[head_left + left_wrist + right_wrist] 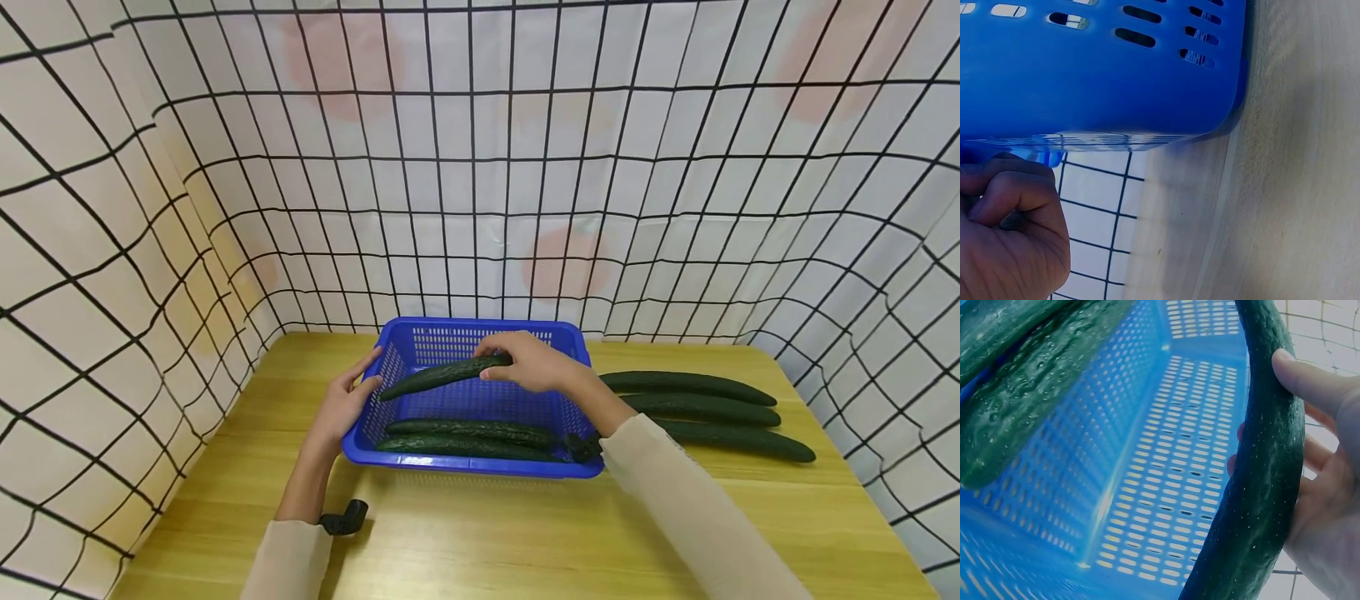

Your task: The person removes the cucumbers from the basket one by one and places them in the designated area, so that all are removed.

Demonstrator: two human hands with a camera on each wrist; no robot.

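Note:
My right hand (527, 362) grips a dark green cucumber (431, 379) near its right end, over the blue plastic basket (465, 465). Thumb and fingers lie on opposite sides of that cucumber (1266, 444) in the right wrist view. It slants, with the left end lower and close to the basket's left wall. At that left side, my left hand (343, 412) holds the rim; its fingers look curled at the basket's edge in the left wrist view. Two cucumbers (468, 430) lie side by side along the basket's front wall. The right forearm hides part of the basket's right side.
Three more cucumbers (701, 407) lie side by side on the wooden table (465, 533), right of the basket. A black wire grid (480, 158) with white sheeting behind it encloses the back and both sides. A small black device (347, 518) sits at the left wrist.

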